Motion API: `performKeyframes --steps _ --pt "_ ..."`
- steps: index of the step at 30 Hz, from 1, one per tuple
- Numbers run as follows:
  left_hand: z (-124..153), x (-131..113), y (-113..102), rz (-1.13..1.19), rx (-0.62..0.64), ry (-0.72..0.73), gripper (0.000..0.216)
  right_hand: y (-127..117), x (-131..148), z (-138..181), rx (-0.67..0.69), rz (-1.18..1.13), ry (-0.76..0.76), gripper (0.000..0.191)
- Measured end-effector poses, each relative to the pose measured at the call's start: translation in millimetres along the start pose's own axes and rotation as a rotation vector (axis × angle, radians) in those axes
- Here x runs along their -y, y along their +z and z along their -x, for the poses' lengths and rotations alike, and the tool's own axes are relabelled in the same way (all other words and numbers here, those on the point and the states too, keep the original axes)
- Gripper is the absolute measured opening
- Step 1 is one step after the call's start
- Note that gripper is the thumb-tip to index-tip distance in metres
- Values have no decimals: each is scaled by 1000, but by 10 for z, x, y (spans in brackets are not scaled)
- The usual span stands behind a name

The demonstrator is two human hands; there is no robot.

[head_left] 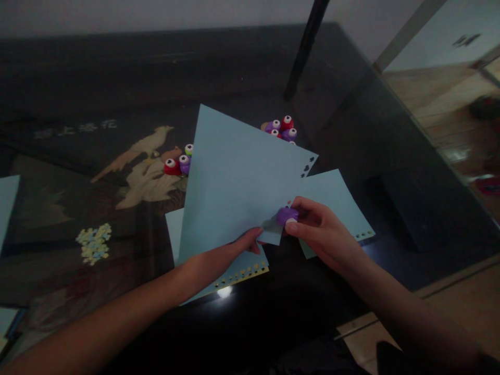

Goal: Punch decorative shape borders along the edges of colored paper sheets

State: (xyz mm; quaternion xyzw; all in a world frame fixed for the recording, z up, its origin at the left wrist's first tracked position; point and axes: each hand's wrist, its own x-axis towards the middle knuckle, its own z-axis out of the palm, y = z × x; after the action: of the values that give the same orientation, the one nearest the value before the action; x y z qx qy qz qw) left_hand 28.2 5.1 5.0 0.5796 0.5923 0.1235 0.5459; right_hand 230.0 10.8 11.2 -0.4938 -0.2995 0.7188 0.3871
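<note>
My left hand (244,244) pinches a light blue sheet of paper (238,177) near its lower right edge, with the sheet lifted at a tilt. Small shapes are cut through the sheet's right corner. In my right hand (312,224) is a purple craft punch (287,214), set on the sheet's right edge with my thumb on its white button. More blue paper (332,195) with a punched edge lies under and to the right. Below the lifted sheet, another punched sheet (242,273) shows a yellowish layer along its edge.
Several red and purple craft punches (287,123) stand behind the sheet, and more punches (171,166) to its left. A pile of paper cutouts (94,243) lies on the dark glossy table (128,281). A dark post (307,49) rises at the back.
</note>
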Motion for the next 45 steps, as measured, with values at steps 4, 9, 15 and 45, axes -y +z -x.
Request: performKeyframes --steps 4,9,15,45 --pt "10 1 5 -1 -11 10 41 -2 5 3 26 24 -25 28" --pt "25 48 3 -10 -24 63 41 -1 16 6 11 59 -27 29" --pt "32 86 8 5 -21 100 40 1 19 16 16 100 -51 28" --pt "26 27 -14 -38 14 15 41 -25 -3 5 54 131 -109 24"
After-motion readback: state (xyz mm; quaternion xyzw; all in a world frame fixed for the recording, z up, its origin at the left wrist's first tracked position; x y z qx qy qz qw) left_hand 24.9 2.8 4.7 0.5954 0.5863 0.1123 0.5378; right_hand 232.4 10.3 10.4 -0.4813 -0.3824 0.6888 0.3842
